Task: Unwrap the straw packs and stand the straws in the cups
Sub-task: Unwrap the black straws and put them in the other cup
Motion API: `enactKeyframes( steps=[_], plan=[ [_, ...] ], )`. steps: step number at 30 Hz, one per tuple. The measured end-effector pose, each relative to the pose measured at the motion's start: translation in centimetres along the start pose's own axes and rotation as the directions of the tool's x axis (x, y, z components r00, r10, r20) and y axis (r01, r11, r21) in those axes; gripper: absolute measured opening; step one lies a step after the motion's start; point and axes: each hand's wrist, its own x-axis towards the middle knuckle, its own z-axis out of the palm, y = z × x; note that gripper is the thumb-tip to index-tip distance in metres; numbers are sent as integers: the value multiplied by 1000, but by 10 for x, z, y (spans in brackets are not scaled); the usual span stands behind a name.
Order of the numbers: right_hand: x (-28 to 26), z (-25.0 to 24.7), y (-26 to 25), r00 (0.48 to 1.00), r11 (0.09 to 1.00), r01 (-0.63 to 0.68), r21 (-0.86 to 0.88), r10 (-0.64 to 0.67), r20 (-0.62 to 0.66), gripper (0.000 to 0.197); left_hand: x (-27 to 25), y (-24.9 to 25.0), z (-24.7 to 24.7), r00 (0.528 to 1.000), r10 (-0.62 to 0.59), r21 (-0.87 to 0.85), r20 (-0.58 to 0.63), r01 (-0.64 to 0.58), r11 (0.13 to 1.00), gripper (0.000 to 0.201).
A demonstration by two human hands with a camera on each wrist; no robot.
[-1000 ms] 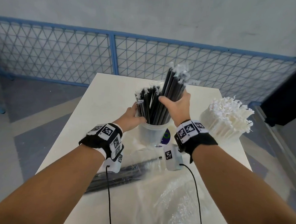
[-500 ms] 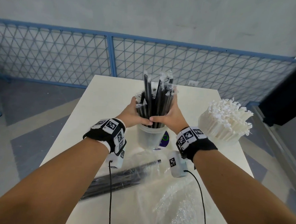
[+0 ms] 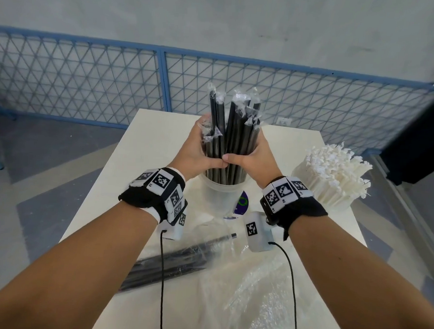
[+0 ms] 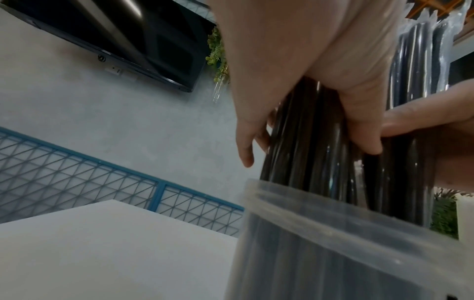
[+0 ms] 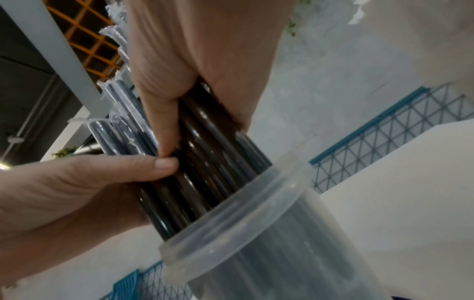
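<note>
Gathering the black straws (image 3: 226, 149) into one upright bundle over the clear cup (image 3: 222, 194), lower ends already down inside it, upper ends fanned unevenly with clear wrapper tips sticking up. Left hand (image 3: 199, 150) wrapped round the bundle from the left, right hand (image 3: 251, 156) from the right, both sets of fingers curled on the straws just above the rim, thumbs (image 5: 164, 165) meeting at the near side. Seen from the left wrist, fingers (image 4: 359, 121) closed over the dark straws (image 4: 320, 152) right above the cup rim (image 4: 333, 205); from the right wrist, the same grasp above the rim (image 5: 256, 203), straws (image 5: 205, 162) leaning slightly. Long axis near vertical, pointing straight down into the cup between the two palms, neither hand clearly nearer. Probably settling step: pushing down along that axis, then letting go so the straws stand. Risk of tipping the light cup if pressed sideways. Lying nearer on the surface (image 3: 146, 140): another pack of black straws (image 3: 176, 257) in clear film, crumpled wrapping (image 3: 254, 292), and off to the right a cup of white straws (image 3: 333, 175), already standing.
</note>
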Motion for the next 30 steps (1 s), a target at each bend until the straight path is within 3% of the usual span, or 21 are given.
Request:
enactKeyframes(
  steps=[2,4,7,9,11,14,16,19,22,24,26,28,30],
  plan=[
    [0,-2,5,998,999,40,26,-41,52,90,-4,-1,-2,1000,-17,36,1,17,999,115],
    [-1,-4,7,995,995,96,-33,-96,17,92,-8,-2,-4,999,-40,98,-35,43,994,121],
    [-3,-5,-1,980,979,162,-125,-174,-96,68,-12,-2,-5,996,-41,134,-76,51,990,122],
    [-4,-2,-4,963,944,232,-235,-257,-83,50,-13,-2,-4,997,-47,155,-64,57,986,112],
    [-1,-1,2,957,864,273,-423,-290,24,44,-13,-3,-2,999,-46,270,-14,48,962,94],
    [3,-1,15,975,665,217,-715,-116,189,53,-15,-7,0,995,-96,385,32,76,920,84],
    [3,-3,16,973,663,230,-713,-154,171,54,-19,-7,-1,994,-112,353,13,101,930,95],
    [-4,-7,4,924,698,324,-639,-377,57,40,-32,-1,-6,994,-110,289,-12,109,951,105],
    [-15,-11,-7,889,774,375,-510,-457,-41,22,-45,-2,-15,985,-171,328,-36,173,929,76],
    [-25,-17,-14,944,883,312,-350,-330,11,11,-56,-10,-24,959,-284,462,9,248,852,43],
    [-37,-25,-18,979,947,175,-268,-137,152,14,-70,-23,-32,908,-411,578,78,295,761,30],
    [-48,-30,-15,951,941,40,-337,68,303,20,-84,-34,-34,851,-511,644,124,322,694,32],
    [-57,-29,-3,874,890,-48,-453,257,412,20,-97,-44,-31,772,-609,707,182,328,627,44]
  ],
)
